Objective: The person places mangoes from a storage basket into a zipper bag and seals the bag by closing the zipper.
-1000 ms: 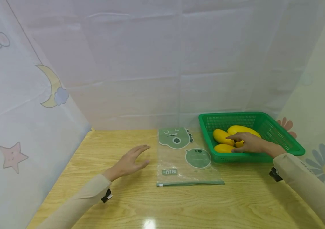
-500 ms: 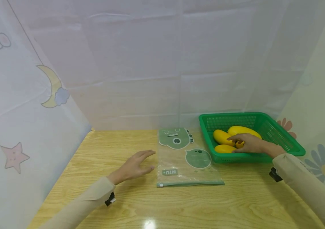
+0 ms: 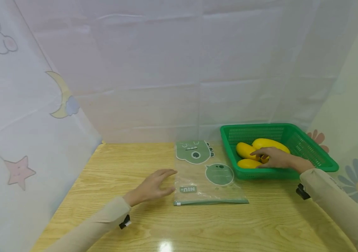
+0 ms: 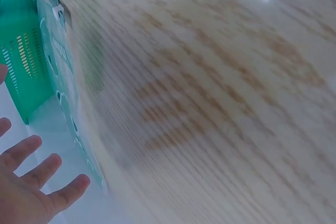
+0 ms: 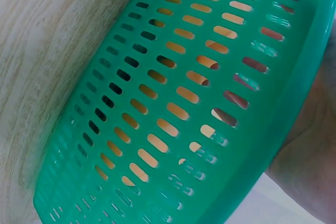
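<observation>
A clear zip bag [image 3: 194, 175] with green cartoon prints lies flat on the table, its slider edge nearest me. My left hand [image 3: 153, 187] is just left of the bag with thumb and fingers spread and nothing between them; in the left wrist view the fingers [image 4: 39, 174] are apart. My right hand [image 3: 273, 157] reaches over the front rim of a green basket [image 3: 311, 150]. Its thumb and bent fingers are around a smooth yellow, mango-like fruit [image 3: 264, 160], mostly hidden beneath the hand; how firm the contact is does not show. The basket wall [image 5: 173, 103] screens this hand in the right wrist view.
More yellow fruits lie in the basket: one at the left [image 3: 245, 150], one at the front [image 3: 247, 163] and a longer one behind [image 3: 270, 143]. A wooden table [image 3: 128, 157] spreads left of the bag. A pale sheet wall [image 3: 150, 87] stands behind.
My left hand has moved right and slightly nearer to me, up to the bag's left edge. My right hand stays almost in place in the basket. The view has shifted slightly.
</observation>
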Available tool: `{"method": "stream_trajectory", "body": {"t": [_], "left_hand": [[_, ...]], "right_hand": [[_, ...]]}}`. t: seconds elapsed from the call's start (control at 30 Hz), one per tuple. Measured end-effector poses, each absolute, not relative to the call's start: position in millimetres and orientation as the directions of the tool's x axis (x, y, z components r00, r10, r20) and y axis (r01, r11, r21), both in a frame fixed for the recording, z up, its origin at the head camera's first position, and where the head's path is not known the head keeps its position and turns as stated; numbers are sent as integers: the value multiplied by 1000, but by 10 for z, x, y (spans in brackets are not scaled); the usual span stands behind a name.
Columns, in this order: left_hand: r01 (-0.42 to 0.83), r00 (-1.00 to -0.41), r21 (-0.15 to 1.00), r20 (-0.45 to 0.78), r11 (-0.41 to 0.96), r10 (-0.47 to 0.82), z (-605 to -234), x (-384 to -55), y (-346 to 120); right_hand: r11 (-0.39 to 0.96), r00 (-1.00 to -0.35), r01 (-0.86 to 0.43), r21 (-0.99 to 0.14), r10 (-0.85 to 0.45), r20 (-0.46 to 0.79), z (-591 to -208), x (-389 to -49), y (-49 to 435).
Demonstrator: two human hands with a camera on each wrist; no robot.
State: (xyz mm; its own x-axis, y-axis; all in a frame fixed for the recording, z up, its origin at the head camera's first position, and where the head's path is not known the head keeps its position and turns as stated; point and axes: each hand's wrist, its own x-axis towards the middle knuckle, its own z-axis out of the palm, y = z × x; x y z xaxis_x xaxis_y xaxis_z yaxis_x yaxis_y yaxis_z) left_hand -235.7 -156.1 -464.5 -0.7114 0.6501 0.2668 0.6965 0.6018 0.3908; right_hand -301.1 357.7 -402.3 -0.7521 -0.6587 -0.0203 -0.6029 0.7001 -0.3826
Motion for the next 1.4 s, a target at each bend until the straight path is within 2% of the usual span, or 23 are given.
{"method": "stream_trajectory", "body": {"t": [0.43,0.67,1.03,1.4], "left_hand": [[729,-679,385,300,566,670,-4698,-2338,-1490],[773,-632,343,327,535,703,-4712,-2316,-1437],[781,-619,319,281,537,733,-4724,-2294,-1333],[780,-612,347,253,520,750,-4739,-2268,-1273]], "right_hand": [[687,-745,-596,-415,-667,-34,-4001,-3011,3541],[704,-756,-571,-422,-652,-64,-3991,-2996,3534],[720,-763,-547,-427,-638,-99,-3979,-3037,3562],[723,-761,-541,-431,-638,-115,-4003,-3039,3560]]}}
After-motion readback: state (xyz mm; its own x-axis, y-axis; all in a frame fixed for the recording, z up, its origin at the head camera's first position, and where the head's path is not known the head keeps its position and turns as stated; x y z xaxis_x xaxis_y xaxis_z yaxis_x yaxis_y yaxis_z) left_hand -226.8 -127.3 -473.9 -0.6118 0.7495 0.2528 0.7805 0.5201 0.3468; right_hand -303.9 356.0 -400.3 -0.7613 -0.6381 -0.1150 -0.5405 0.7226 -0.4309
